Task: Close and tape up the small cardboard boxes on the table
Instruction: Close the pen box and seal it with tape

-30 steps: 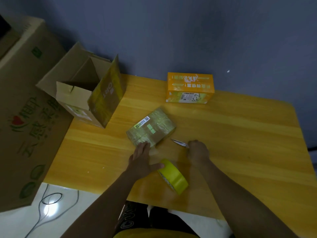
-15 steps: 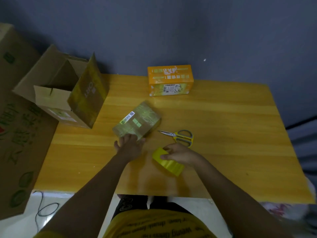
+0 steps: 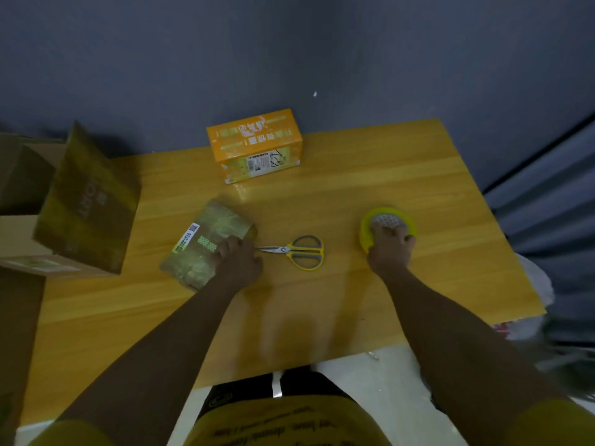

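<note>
wooden table (image 3: 354, 188): my left hand (image 3: 236, 262) curls on the taped small box (image 3: 209, 243) just left of the scissors (image 3: 296, 251); right hand (image 3: 389, 249) grips the tape roll (image 3: 388, 226), right of them. i set it flat.

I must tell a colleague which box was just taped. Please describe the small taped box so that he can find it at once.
On the yellow wooden table, look left of the scissors, where the left hand rests. The small taped box under its fingers lies flat and low. Unlike the bright orange box by the wall, it is dull brown, wrapped in glossy tape, with a white label.
</note>
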{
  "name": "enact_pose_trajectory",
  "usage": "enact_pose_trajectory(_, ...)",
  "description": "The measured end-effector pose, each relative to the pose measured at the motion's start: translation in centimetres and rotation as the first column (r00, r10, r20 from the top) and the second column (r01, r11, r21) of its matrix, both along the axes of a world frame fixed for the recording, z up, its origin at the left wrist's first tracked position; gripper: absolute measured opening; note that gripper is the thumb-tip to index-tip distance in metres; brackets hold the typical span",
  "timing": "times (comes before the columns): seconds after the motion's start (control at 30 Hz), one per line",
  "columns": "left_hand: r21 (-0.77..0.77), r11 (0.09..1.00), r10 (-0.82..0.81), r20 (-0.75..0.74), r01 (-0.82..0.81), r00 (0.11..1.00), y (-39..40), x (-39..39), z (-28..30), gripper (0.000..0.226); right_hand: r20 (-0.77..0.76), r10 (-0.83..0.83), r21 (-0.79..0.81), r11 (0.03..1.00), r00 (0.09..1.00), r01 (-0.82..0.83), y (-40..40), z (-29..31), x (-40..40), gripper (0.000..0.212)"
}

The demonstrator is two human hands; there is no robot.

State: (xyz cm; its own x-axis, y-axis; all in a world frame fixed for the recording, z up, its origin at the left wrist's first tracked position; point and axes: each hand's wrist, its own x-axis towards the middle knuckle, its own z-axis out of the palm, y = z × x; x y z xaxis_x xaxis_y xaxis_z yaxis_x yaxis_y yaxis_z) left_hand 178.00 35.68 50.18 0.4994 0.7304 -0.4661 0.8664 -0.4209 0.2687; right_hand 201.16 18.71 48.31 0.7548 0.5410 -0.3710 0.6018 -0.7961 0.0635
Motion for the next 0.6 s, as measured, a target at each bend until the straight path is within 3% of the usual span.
enact_pose_trajectory(0.17, -0.034, 0.999, 0.012, 0.107, -0.009, 0.994, 0.7, -0.8, -0.2, 0.037, -0.053, -0.055, 0.035, 0.998, 0.997, 0.057, 0.9, -0.2, -1.6, 0.058)
enact_pose_trajectory(0.27, -0.02, 0.987, 0.158, 0.203, -0.157, 0.966, 2.2, -2.7, -0.4, 0.035, -0.019, 0.106, 0.297, 0.95, 0.994, -0.096, 3.1, 0.4, -5.4, 0.058)
enact_pose_trajectory(0.37, 0.009, 0.951, 0.295, 0.257, -0.308, 0.92, 4.6, -5.7, -0.7, 0.043, -0.156, 0.299, 0.54, 0.824, 0.942, -0.172, 6.1, 0.4, -10.8, 0.048)
enact_pose_trajectory(0.5, 0.008, 0.921, 0.381, 0.198, -0.39, 0.903, 8.0, -9.6, -1.6, 0.051, -0.332, 0.316, 0.591, 0.804, 0.889, -0.065, 10.9, -0.1, -17.1, 0.04)
enact_pose_trajectory(0.6, -0.068, 0.956, 0.293, 0.188, -0.285, 0.938, 10.3, -11.6, -2.6, 0.054, -0.268, 0.329, 0.604, 0.79, 0.905, -0.109, 13.4, -0.3, -20.2, 0.027)
